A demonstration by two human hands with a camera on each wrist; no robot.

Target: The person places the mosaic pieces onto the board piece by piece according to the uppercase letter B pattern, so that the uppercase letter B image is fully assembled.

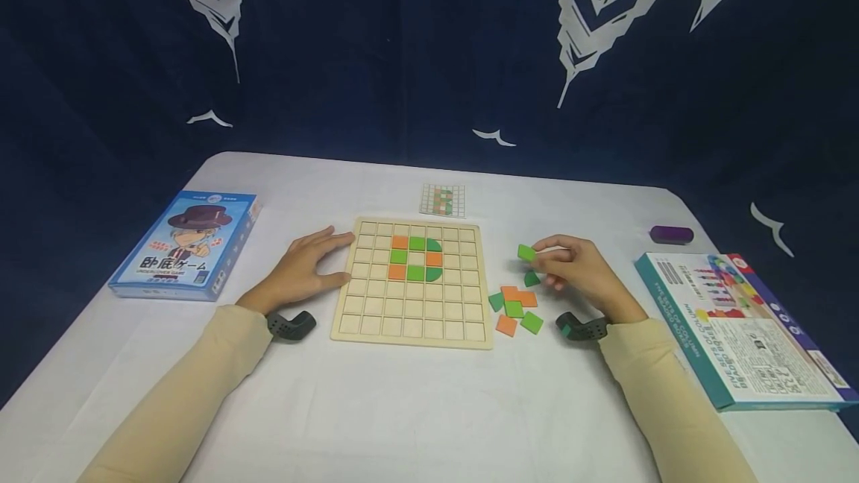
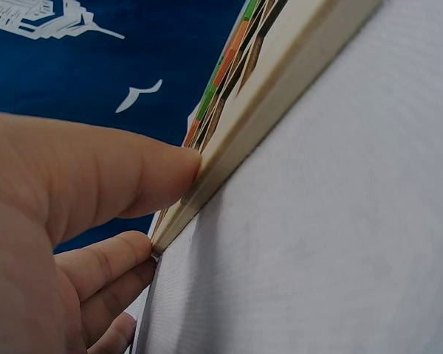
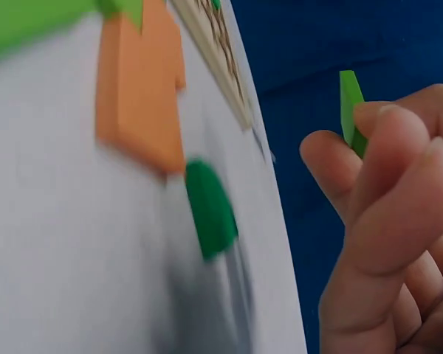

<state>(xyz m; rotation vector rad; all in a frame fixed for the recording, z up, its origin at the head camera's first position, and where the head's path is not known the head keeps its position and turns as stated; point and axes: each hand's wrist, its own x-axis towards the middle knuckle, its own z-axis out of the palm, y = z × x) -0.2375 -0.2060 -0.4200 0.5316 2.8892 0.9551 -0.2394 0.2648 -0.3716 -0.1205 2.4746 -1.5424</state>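
Note:
A wooden grid board [image 1: 412,311] lies on the white table, with orange, light green and dark green tiles set in its upper middle cells. My left hand [image 1: 305,267] rests at the board's left edge, thumb and fingertips touching the rim; the left wrist view shows the thumb [image 2: 162,177] against the wooden side. To the right of the board, my right hand [image 1: 577,270] pinches a light green square tile [image 1: 526,253] between thumb and fingers, raised above the table. Beneath it lie loose tiles: a dark green rounded one [image 1: 532,279], orange squares [image 1: 506,326] and light green squares [image 1: 532,323].
A small pattern card [image 1: 443,200] lies beyond the board. At the left is a blue game box [image 1: 184,244]; at the right, a teal and white box [image 1: 745,334] with a purple oblong case [image 1: 671,235] behind it. A dark blue curtain [image 1: 403,58] hangs behind the table.

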